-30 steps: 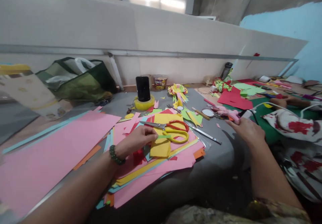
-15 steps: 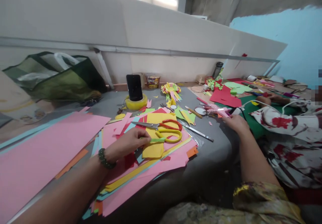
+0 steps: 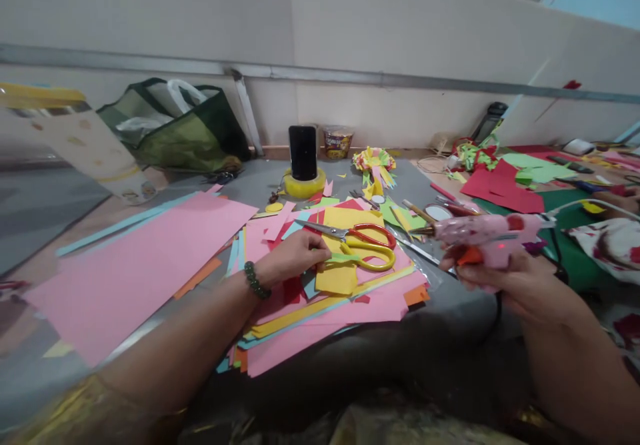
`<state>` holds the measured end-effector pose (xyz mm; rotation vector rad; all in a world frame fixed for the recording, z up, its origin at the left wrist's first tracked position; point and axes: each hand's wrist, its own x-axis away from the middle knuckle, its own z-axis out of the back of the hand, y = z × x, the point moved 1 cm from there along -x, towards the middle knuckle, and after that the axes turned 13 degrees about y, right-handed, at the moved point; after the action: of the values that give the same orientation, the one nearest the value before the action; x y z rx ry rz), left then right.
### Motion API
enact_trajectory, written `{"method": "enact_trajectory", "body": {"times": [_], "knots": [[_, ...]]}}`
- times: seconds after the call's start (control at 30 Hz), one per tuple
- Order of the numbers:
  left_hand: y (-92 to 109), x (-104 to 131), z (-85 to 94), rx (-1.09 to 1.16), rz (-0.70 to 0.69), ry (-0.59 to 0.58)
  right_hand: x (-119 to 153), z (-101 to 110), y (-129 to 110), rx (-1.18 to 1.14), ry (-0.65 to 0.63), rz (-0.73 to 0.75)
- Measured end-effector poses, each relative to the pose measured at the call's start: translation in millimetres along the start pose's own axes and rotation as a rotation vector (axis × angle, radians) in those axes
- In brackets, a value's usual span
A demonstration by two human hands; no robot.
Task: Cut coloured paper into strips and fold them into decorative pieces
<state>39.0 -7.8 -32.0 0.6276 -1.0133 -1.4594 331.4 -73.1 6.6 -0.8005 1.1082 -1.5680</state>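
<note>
**Pink glue gun [image 3: 493,232] in one hand, green strip [image 3: 345,258] in the other**

Our right hand [image 3: 533,288] holds the glue gun above the table, fingers closed round its handle by the orange trigger [image 3: 470,256]; its nozzle [image 3: 425,230] points left, toward the paper pile [image 3: 325,338]. Our left hand [image 3: 297,258] pinches the strip between thumb and fingertips over yellow paper [image 3: 336,285], its free end at the yellow loop of the scissors [image 3: 345,233].

If the tip is hot, a stray squeeze could drip glue onto the sheets or, nearer in, our left fingers. The white cord [image 3: 585,204] runs back toward a co-worker's hand [image 3: 623,200], so a tug there might swing the gun. The strip looks limp enough to crease or catch in the scissors' loop.

The gun is smooth plastic with a small red light; the strip is flat and narrow. Steel blades meet rounded red and yellow loops. Beneath, pink, blue and orange sheets overlap with uneven edges. Farther back sit a fringed paper rosette [image 3: 374,160], a flat black phone [image 3: 303,152] upright at a round yellow tape roll [image 3: 304,187], and a slouching green bag [image 3: 185,138].
</note>
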Motion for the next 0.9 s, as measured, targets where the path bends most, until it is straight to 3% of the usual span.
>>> {"method": "enact_trajectory", "body": {"times": [0.13,0.37,0.73,0.9], "knots": [[-1,0,-1.4,-0.073,-0.048,0.010,-3,-21,-10,-0.015,-0.199,-0.049],[-2,0,-3.0,-0.134,-0.098,0.021,0,-48,-13,0.277,-0.450,0.304],[-3,0,-4.9,-0.235,-0.152,0.042,-3,-68,-6,0.567,-0.430,0.374],[-3,0,-5.0,-0.239,-0.156,0.031,-4,-68,-6,0.568,-0.454,0.391]]}}
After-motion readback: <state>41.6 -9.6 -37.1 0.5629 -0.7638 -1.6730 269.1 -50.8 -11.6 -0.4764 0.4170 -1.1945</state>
